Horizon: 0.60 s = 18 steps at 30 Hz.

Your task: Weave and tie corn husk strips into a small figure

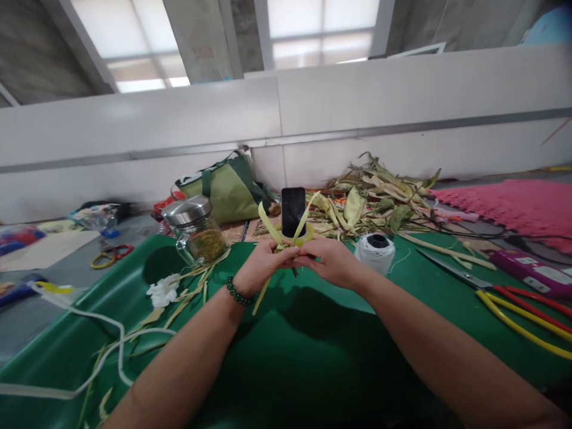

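My left hand (263, 268), with a dark green bead bracelet (238, 292) at the wrist, pinches a bundle of pale yellow-green corn husk strips (269, 223). From the other side my right hand (333, 262) closes its fingertips on the same bundle, the two hands nearly touching. Two strip ends stick up in a V, and another strip hangs below the left hand. A dark stem-like tip shows under the fingers; the bundle's middle is hidden by them. Just behind the hands stands a phone (294, 210) with a dark screen, by a yellow-green tape roll (307, 234).
White thread spool (376, 253) stands right of my hands; large scissors (482, 285) with red and yellow handles lie further right. Left are a lidded glass jar (203, 235), white tissue (163, 290) and husk scraps. A husk pile (379, 193) and green bag (227, 187) are behind.
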{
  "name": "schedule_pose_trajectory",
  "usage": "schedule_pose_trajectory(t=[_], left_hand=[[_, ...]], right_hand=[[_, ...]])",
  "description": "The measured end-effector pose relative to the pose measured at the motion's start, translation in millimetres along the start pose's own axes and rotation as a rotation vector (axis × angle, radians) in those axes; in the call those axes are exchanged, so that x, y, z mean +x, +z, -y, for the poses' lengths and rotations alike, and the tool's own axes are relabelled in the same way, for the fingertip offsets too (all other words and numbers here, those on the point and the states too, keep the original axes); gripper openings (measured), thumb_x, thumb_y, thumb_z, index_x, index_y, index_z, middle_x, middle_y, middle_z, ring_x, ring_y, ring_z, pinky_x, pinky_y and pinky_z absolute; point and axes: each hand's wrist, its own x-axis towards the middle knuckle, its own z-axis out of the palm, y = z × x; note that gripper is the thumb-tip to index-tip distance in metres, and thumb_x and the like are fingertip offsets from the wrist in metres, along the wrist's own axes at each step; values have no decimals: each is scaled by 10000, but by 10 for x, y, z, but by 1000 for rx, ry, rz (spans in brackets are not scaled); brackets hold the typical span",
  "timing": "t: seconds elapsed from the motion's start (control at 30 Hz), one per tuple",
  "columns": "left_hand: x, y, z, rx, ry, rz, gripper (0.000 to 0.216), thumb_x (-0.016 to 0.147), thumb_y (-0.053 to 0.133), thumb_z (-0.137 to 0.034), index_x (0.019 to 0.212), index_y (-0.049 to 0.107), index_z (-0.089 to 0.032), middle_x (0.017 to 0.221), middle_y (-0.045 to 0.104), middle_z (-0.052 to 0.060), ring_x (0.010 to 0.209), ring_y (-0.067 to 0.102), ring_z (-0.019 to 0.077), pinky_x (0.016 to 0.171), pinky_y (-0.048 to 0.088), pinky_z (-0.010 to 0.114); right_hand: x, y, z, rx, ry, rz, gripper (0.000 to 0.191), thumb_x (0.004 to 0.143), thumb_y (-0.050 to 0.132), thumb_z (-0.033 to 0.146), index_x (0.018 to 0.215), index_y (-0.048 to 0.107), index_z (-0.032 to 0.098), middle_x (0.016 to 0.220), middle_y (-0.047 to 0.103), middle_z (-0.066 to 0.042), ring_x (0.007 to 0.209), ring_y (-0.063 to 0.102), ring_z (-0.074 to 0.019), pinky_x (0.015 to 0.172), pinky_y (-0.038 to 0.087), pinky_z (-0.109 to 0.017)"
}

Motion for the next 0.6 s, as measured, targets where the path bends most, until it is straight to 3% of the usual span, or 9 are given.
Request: schedule_pose_trajectory(t=[0.2, 0.47, 0.53, 0.6], left_hand=[[40, -101, 0, 22, -23, -36, 331, 596, 802, -369, 742, 640, -120, 659, 672, 13, 582, 634, 115, 625, 520, 241], [-14, -146, -103, 58, -22, -133, 270, 625, 772, -320, 745, 622, -129, 590, 616, -18, 499, 561, 85, 499, 446, 204], [-30, -106, -102, 57, -22, -125, 282, 615, 773, -308, 772, 613, -137, 592, 607, -34, 516, 561, 87, 528, 459, 212], [-39, -51, -78, 66, 0, -88, 306, 605, 777, -287, 808, 598, -145, 608, 600, -47, 546, 573, 91, 567, 476, 221]], right_hand=[[-14, -81, 60, 70, 23, 72, 251, 828, 510, 203, 580, 492, 170, 540, 453, 28, 515, 359, -90, 527, 243, -239], [-35, -289, 55, 356, 115, 277, 238, 785, 513, 249, 562, 520, 166, 509, 453, 35, 490, 381, -85, 489, 285, -224], [-5, -277, 40, 381, 148, 243, 277, 804, 516, 320, 578, 536, 162, 535, 456, 28, 512, 381, -90, 496, 291, -228], [32, -213, 16, 415, 199, 121, 295, 817, 513, 392, 654, 582, 157, 589, 484, 16, 553, 401, -101, 511, 305, -231]])
